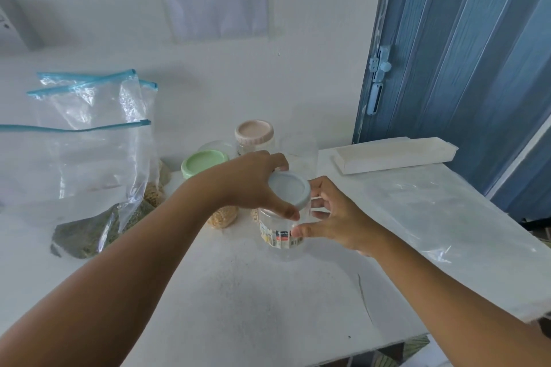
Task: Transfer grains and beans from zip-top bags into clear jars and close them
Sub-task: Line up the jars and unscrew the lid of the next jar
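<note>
A clear jar (278, 231) with a printed label stands in the middle of the white table. A pale blue lid (288, 188) sits on its top, and my left hand (250, 180) grips that lid from above and the left. My right hand (334, 219) holds the jar's body from the right, thumb on the label. Behind stand a jar with a green lid (202, 163) and a jar with a pink lid (254, 132). Zip-top bags (89, 140) with blue seals stand at the left, one holding dark green grains (86, 235), another tan grains (153, 192).
A small heap or bag of yellow grains (222, 216) lies just left of the held jar. A white flat box (393, 153) and a clear plastic sheet (432, 217) cover the right side. A blue folding door (462, 53) stands at the right. The table's front edge (298, 351) is near.
</note>
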